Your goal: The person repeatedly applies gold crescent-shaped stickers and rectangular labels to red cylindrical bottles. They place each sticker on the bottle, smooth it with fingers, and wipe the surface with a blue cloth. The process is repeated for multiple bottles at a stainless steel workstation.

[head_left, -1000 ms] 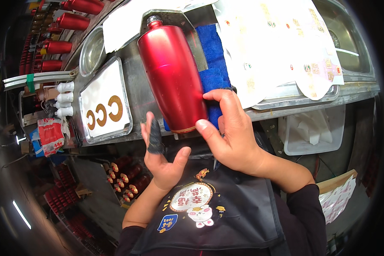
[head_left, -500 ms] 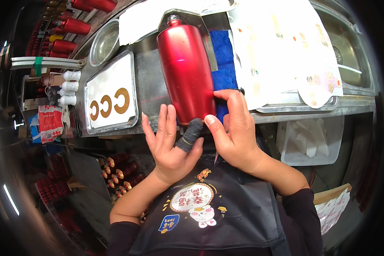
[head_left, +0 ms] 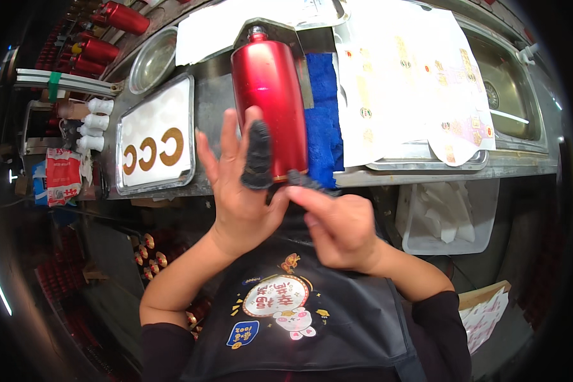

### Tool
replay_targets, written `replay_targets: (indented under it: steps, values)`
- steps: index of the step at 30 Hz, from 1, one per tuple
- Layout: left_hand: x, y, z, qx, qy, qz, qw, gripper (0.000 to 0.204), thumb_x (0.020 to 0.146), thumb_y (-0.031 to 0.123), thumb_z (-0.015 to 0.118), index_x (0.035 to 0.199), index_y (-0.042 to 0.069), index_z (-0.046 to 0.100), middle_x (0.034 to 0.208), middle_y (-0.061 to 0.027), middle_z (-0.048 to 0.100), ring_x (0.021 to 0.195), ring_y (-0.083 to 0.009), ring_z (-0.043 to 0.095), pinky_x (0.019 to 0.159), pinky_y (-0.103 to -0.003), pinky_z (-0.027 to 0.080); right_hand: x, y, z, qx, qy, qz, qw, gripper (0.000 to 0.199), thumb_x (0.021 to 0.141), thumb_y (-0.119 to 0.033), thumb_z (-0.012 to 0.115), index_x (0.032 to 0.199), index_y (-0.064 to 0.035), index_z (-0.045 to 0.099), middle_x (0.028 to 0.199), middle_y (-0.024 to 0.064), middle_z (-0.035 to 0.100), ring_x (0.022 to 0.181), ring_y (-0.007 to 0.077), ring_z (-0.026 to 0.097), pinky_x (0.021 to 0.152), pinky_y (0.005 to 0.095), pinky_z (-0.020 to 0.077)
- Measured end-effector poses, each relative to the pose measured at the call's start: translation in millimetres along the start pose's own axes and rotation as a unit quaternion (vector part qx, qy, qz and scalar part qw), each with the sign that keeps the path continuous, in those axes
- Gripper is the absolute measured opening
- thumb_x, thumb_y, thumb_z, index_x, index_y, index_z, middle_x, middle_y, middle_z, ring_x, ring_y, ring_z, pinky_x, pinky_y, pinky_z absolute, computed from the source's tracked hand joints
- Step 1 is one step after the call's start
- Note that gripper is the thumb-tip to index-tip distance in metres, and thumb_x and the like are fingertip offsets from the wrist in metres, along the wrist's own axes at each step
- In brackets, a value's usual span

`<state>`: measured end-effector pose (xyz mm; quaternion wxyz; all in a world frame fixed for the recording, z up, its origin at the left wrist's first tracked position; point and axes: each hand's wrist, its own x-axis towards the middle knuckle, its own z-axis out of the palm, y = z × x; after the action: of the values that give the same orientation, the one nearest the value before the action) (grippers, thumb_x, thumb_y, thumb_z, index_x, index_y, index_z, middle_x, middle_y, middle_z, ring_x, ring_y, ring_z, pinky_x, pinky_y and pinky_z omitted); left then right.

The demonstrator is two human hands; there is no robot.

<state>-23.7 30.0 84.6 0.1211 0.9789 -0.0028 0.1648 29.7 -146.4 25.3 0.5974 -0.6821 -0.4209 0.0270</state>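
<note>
A red metallic bottle [head_left: 270, 95] with a bare threaded neck lies on the metal worktop, its base toward me. My left hand [head_left: 242, 191] is at the near left side of it, fingers stretched and spread. A dark grey finger cover on the index finger overlaps the bottle's side. My right hand [head_left: 344, 226] is at the right of the base, fingers curled, thumb and a dark-covered finger close together by the bottom rim. Whether anything small is between them is hidden. A blue cloth [head_left: 325, 121] lies along the bottle's right side.
On the left, a tray [head_left: 190, 143] carries white backing with gold C-shaped pieces, near a round metal bowl [head_left: 151, 60]. Printed decal sheets [head_left: 401, 95] cover the right, beside a sink [head_left: 533, 95]. Below the edge hangs a plastic bin [head_left: 452, 219] with paper scraps. More red bottles [head_left: 102, 48] stand far left.
My left hand has moved up along the bottle, its covered index finger now upright. My right hand has left the bottle's right side, dropped lower and curled its fingers.
</note>
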Motion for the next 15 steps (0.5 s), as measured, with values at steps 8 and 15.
replay_targets:
  steps: [8, 15]
  values:
    - [-5.5, -9.2, 30.7, -0.013, 0.05, 0.044, 0.998, 0.076, 0.084, 0.021, 0.078, 0.149, 0.0, 0.046, 0.152, -0.0216, 0.05, 0.145, -0.0435, 0.041, 0.117, -0.069, 0.017, -13.3, -2.3, 1.4, 0.062, 0.018, 0.162, 0.985, 0.046, 0.083, 0.005, 0.062, 0.129, 0.0022, 0.062, 0.102, 0.0179, 0.072, 0.055, 0.0269, 0.063, 0.056, 0.034, 0.0511]
    - [-47.0, -46.7, 34.5, -0.161, -0.017, -0.061, 0.985, 0.066, 0.095, 0.037, 0.069, 0.149, 0.005, 0.048, 0.156, -0.0195, 0.046, 0.144, -0.0406, 0.043, 0.119, -0.068, 0.002, -12.6, -11.7, 7.0, -0.018, -0.017, 0.162, 0.986, 0.048, 0.082, 0.005, 0.064, 0.13, 0.0067, 0.057, 0.081, 0.0163, 0.066, 0.05, 0.0223, 0.058, 0.05, 0.0325, 0.0457]
